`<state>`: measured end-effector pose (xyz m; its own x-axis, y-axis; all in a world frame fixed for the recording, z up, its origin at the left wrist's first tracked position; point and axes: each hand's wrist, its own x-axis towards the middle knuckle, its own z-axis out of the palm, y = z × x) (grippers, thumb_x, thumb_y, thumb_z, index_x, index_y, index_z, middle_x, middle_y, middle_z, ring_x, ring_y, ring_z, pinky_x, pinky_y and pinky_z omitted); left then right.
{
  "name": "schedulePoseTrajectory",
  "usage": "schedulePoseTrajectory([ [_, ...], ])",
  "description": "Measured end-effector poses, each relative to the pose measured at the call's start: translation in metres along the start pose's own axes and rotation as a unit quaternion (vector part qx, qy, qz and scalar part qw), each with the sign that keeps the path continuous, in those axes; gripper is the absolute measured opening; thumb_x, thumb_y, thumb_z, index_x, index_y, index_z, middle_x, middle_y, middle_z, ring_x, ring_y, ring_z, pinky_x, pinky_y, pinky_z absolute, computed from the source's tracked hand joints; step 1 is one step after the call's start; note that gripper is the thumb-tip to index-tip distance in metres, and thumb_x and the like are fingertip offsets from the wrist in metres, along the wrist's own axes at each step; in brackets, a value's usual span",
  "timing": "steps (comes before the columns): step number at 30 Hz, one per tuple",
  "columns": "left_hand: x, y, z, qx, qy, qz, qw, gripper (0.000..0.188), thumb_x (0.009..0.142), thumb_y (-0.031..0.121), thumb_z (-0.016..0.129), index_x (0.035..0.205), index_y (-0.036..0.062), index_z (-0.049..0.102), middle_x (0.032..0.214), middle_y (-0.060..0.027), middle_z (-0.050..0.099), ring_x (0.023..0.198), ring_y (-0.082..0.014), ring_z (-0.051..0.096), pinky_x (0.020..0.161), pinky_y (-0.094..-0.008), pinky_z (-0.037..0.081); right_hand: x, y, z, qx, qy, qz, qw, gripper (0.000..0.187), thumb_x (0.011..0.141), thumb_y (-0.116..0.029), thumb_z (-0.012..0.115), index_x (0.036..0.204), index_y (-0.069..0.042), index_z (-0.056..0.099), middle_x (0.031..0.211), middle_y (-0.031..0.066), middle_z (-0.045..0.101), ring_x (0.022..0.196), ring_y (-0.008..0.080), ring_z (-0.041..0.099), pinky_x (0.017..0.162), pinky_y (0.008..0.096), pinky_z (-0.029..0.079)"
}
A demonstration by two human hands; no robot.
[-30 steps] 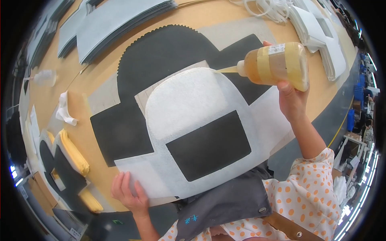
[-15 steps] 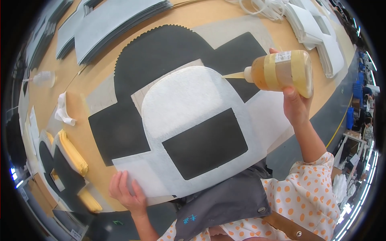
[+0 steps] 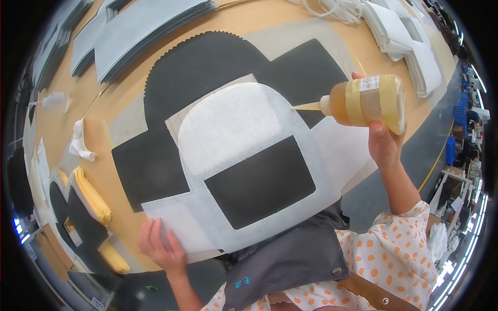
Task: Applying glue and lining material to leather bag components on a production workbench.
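My right hand [image 3: 385, 142] is wrapped round a squeeze bottle [image 3: 366, 102] of amber liquid with yellow bands, held on its side. Its thin cream nozzle points left, the tip at the curved right edge of a white fibrous sheet [image 3: 233, 124]. That sheet has a rounded top and a dark rectangle [image 3: 262, 181] showing in its lower half. Under its far side lies a black piece [image 3: 207, 67] with a toothed round edge and side flaps. Fingers stretched out, my left hand [image 3: 163, 248] lies on the sheet's near left corner, holding nothing.
Stacks of grey cut pieces [image 3: 148, 36] lie at the far left, white cut pieces [image 3: 399, 41] at the far right. On the left are a small clear bottle [image 3: 56, 102], a crumpled white strip [image 3: 81, 141] and black pieces with yellow edges [image 3: 88, 217]. A grey floor borders the right.
The bottle has moved slightly nearer to me and to the right, its tip going down along the sheet's curved right edge. My left hand stays on the corner.
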<state>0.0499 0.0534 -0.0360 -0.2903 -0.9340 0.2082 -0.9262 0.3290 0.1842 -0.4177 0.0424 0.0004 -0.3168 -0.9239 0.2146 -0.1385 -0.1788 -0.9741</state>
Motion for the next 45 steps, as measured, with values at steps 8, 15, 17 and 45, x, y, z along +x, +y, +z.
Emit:
schedulePoseTrajectory([
  [8,-0.001,0.0,0.001,0.004,0.001,0.005,1.0,0.034,0.089,0.01,0.06,0.122,0.0048,0.062,0.125,-0.0113,0.06,0.12,-0.0293,0.052,0.106,-0.0404,0.034,-0.011,-0.006,-0.002,0.004,0.015,0.019,1.0,0.086,0.079,-0.042,0.08,0.142,-0.007,0.032,0.138,0.0279,0.049,0.131,0.0356,0.049,0.105,0.0462,0.044],
  [15,0.001,0.0,0.001,0.005,0.007,0.006,1.0,0.034,0.088,0.011,0.061,0.121,0.0049,0.063,0.124,-0.011,0.06,0.119,-0.0302,0.053,0.105,-0.0417,0.034,-0.018,-0.01,-0.007,0.0,0.011,0.021,1.0,0.085,0.079,-0.042,0.081,0.141,-0.008,0.034,0.137,0.0277,0.05,0.131,0.0352,0.049,0.105,0.0453,0.044],
  [17,0.001,0.001,0.001,0.004,0.01,0.003,1.0,0.034,0.087,0.011,0.063,0.12,0.0048,0.064,0.123,-0.011,0.061,0.118,-0.0314,0.053,0.104,-0.0431,0.034,-0.021,-0.01,-0.009,-0.006,0.012,0.021,1.0,0.086,0.077,-0.043,0.082,0.141,-0.01,0.033,0.137,0.0275,0.05,0.131,0.035,0.049,0.105,0.0447,0.045],
  [45,0.003,0.004,0.001,0.002,0.008,0.0,1.0,0.034,0.085,0.009,0.062,0.119,0.0035,0.064,0.122,-0.012,0.061,0.117,-0.0315,0.053,0.104,-0.0434,0.034,-0.056,0.001,-0.038,-0.044,-0.131,-0.154,0.978,0.064,0.077,-0.014,0.083,0.126,-0.008,0.042,0.129,0.0324,0.055,0.122,0.0386,0.058,0.1,0.0467,0.049],
])
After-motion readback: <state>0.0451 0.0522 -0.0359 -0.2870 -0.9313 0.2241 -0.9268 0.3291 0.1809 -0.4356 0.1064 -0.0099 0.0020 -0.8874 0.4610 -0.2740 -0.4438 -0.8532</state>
